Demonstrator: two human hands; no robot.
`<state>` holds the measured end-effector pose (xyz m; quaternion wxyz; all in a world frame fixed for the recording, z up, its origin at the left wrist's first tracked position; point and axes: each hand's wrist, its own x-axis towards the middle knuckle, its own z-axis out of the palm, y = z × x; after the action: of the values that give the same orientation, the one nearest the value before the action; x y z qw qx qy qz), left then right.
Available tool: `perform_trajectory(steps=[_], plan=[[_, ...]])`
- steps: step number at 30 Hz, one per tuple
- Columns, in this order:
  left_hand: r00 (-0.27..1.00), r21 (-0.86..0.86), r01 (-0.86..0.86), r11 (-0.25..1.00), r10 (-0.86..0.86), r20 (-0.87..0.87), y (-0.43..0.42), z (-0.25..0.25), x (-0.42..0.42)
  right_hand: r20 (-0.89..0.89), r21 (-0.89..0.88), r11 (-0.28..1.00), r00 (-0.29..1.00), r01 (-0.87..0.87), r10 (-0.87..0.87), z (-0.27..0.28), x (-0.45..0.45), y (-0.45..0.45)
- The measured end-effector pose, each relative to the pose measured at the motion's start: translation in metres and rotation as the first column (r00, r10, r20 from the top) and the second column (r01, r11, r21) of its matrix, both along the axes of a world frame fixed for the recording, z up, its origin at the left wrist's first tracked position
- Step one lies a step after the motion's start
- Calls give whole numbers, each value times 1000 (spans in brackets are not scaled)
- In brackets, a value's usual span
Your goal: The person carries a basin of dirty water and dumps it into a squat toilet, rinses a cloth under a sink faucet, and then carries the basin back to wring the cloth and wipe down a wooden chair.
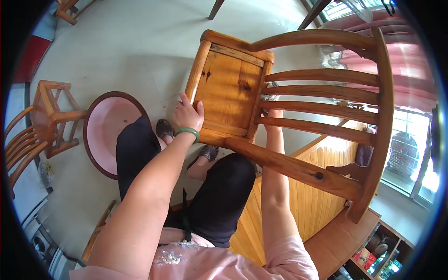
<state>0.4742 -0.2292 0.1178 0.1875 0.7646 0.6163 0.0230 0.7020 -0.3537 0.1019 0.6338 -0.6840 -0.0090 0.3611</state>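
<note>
A wooden chair is held tilted above my knees, with its slatted back pointing to the right. My left hand, with a green bangle at the wrist, grips the seat's edge, thumb on top of the seat panel. My right hand is behind the back slats, close to where they meet the seat. Next to it, a crumpled whitish-grey patterned thing shows between the slats. The slats and seat hide most of the right fingers.
A pink basin with a brown rim stands on the floor by my knee. Another wooden chair is at the left. To the right are a wood-panelled surface, a shelf with items, and pink curtains by a window.
</note>
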Motion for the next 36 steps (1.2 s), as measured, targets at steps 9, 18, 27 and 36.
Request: perform_trajectory(steps=[9,18,27,36], plan=[[998,-58,-13,998,17,53,-3,4,0,232,-375,895,910,-243,344,17,-62,-92],[1000,53,24,998,-24,-1,-4,-4,-1,181,-92,981,966,-170,184,-6,13,2],[999,-91,-10,996,15,52,-2,7,2,88,-36,973,969,-228,231,2,59,55],[1000,-79,-6,997,7,8,-4,6,2,325,-484,839,839,-249,436,26,-67,-79]])
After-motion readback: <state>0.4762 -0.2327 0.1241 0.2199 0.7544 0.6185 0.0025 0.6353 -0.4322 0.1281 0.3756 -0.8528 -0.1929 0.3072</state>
